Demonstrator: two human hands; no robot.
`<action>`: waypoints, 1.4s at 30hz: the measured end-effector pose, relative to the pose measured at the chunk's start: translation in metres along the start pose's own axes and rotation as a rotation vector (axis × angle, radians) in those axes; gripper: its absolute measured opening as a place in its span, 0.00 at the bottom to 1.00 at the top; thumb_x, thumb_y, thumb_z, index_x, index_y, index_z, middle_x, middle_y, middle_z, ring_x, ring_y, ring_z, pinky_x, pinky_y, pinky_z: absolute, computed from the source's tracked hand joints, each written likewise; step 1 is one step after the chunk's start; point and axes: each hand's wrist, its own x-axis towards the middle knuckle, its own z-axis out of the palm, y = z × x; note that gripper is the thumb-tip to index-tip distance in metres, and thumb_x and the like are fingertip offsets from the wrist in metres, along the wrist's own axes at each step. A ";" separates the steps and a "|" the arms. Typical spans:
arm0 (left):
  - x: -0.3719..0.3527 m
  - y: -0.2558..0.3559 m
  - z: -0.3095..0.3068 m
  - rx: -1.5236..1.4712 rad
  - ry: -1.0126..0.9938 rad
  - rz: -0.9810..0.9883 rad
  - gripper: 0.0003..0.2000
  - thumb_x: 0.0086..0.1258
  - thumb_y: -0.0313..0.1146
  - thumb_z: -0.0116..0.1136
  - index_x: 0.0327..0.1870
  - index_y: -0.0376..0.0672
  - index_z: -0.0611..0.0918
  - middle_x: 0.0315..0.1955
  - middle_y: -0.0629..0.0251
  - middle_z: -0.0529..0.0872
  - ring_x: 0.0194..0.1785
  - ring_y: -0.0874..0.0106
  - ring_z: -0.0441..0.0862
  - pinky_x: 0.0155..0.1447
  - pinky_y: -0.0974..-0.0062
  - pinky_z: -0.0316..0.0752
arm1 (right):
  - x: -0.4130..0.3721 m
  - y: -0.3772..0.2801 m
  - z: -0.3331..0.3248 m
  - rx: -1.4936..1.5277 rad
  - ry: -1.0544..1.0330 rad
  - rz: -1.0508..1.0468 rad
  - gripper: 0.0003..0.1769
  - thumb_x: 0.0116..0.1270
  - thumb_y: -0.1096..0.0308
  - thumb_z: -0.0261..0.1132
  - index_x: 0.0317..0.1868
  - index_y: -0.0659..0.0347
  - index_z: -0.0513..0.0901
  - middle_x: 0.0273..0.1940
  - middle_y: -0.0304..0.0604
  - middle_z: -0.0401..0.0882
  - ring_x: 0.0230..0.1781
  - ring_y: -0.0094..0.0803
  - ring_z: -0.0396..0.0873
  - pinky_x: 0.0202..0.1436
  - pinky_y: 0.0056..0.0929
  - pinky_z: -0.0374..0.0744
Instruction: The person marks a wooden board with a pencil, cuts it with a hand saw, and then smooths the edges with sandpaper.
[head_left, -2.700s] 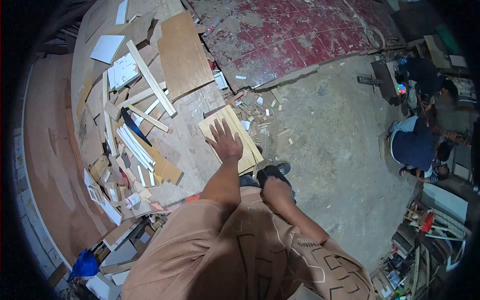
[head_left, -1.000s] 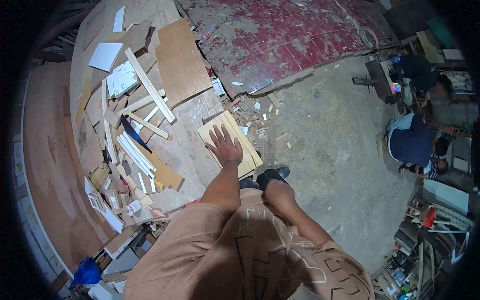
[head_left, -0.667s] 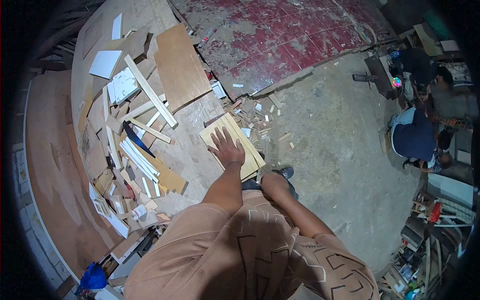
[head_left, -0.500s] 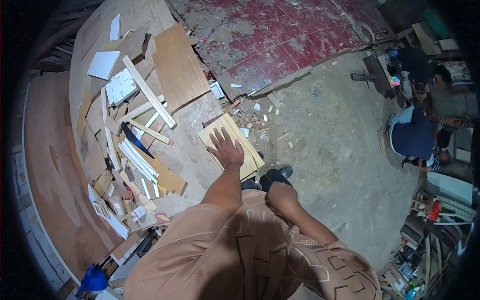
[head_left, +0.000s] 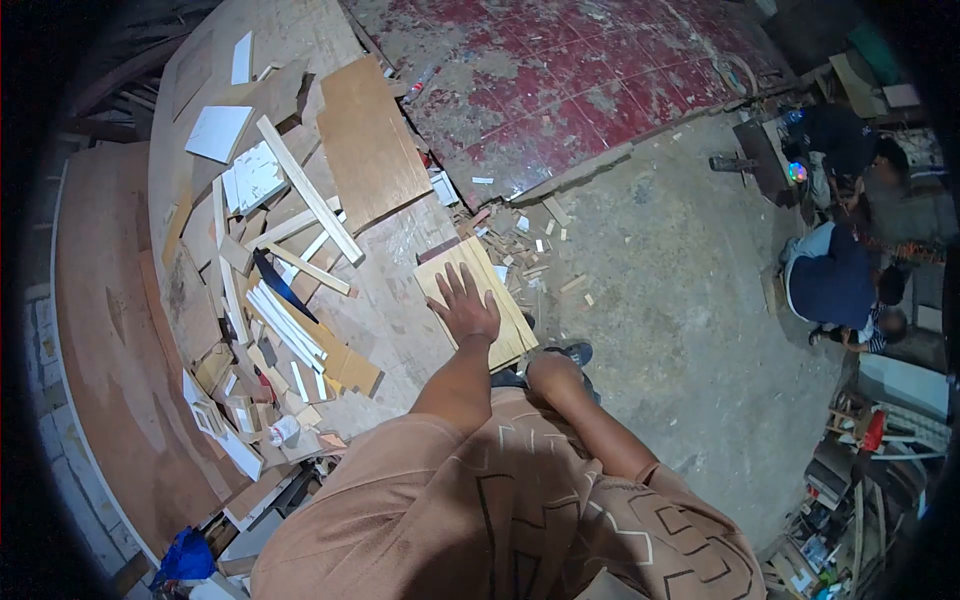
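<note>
My left hand [head_left: 467, 305] lies flat, fingers spread, on a stack of pale wooden boards [head_left: 440, 272]. The stack rests at the right edge of a plywood worktop [head_left: 385, 310]. Close to the boards' lower right corner is my right hand [head_left: 552, 372]. Its fingers are turned away from view, so I cannot see what they hold, if anything. A dark shoe [head_left: 577, 353] shows just beyond it on the floor.
Wood strips [head_left: 310, 190], white panels [head_left: 220, 133] and a brown plywood sheet [head_left: 372, 140] lie on the worktop. Wood scraps [head_left: 525, 250] litter the concrete floor [head_left: 690, 270]. Two people, one in a dark blue shirt [head_left: 832, 280], crouch at the right.
The view has shifted, so the worktop and boards appear slightly further right. My right hand has drawn back; the black shape beside it is now mostly hidden. My left hand stays on the boards.
</note>
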 end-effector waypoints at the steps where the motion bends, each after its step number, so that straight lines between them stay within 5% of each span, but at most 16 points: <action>1: 0.001 -0.002 0.000 0.001 -0.002 -0.009 0.38 0.72 0.51 0.46 0.79 0.48 0.51 0.80 0.57 0.41 0.81 0.54 0.36 0.75 0.33 0.33 | 0.001 -0.008 -0.003 0.023 -0.004 0.015 0.17 0.67 0.68 0.57 0.51 0.67 0.84 0.49 0.60 0.84 0.50 0.53 0.84 0.52 0.45 0.82; 5: 0.001 0.002 0.001 0.001 0.017 0.013 0.38 0.71 0.52 0.46 0.79 0.48 0.52 0.80 0.57 0.41 0.81 0.53 0.37 0.75 0.33 0.33 | 0.052 -0.014 0.028 0.143 0.057 0.183 0.18 0.67 0.68 0.56 0.52 0.68 0.82 0.49 0.61 0.84 0.50 0.54 0.84 0.52 0.46 0.82; 17: -0.002 0.011 -0.005 -0.016 -0.019 -0.005 0.37 0.72 0.45 0.48 0.79 0.43 0.50 0.79 0.52 0.40 0.81 0.49 0.36 0.76 0.36 0.31 | 0.051 -0.007 0.041 0.233 0.330 0.027 0.16 0.69 0.69 0.51 0.50 0.69 0.79 0.41 0.61 0.85 0.43 0.56 0.86 0.45 0.51 0.82; 24: -0.008 0.014 -0.004 -0.065 0.013 0.004 0.37 0.71 0.44 0.47 0.78 0.43 0.50 0.79 0.52 0.42 0.81 0.49 0.36 0.77 0.37 0.32 | 0.034 0.012 0.073 0.259 0.289 0.097 0.14 0.68 0.67 0.51 0.45 0.66 0.81 0.37 0.60 0.86 0.38 0.55 0.87 0.41 0.51 0.84; 29: -0.004 0.016 -0.002 0.009 -0.002 -0.028 0.37 0.73 0.46 0.47 0.79 0.46 0.47 0.79 0.54 0.41 0.81 0.52 0.36 0.78 0.40 0.32 | -0.077 0.014 0.049 0.260 0.247 0.207 0.12 0.65 0.71 0.54 0.41 0.69 0.80 0.36 0.61 0.85 0.36 0.57 0.86 0.38 0.51 0.84; 32: -0.003 0.017 -0.002 0.023 0.014 -0.026 0.37 0.73 0.46 0.47 0.79 0.46 0.48 0.79 0.55 0.41 0.81 0.52 0.36 0.78 0.40 0.32 | -0.061 0.012 0.043 0.311 0.320 0.040 0.12 0.65 0.70 0.54 0.40 0.68 0.81 0.34 0.59 0.85 0.34 0.56 0.86 0.37 0.50 0.84; 36: -0.005 0.017 -0.002 0.015 0.004 -0.030 0.37 0.73 0.46 0.47 0.79 0.46 0.48 0.79 0.55 0.41 0.81 0.52 0.36 0.78 0.40 0.32 | 0.042 -0.006 0.069 0.357 0.361 0.186 0.13 0.67 0.69 0.54 0.44 0.64 0.83 0.37 0.57 0.86 0.38 0.55 0.86 0.40 0.51 0.84; 42: -0.003 0.018 -0.002 0.025 0.019 -0.029 0.37 0.73 0.47 0.47 0.79 0.46 0.48 0.79 0.55 0.41 0.81 0.53 0.36 0.78 0.41 0.32 | -0.027 0.023 0.083 0.324 0.358 0.169 0.11 0.67 0.69 0.53 0.39 0.65 0.80 0.36 0.58 0.86 0.38 0.56 0.86 0.41 0.51 0.84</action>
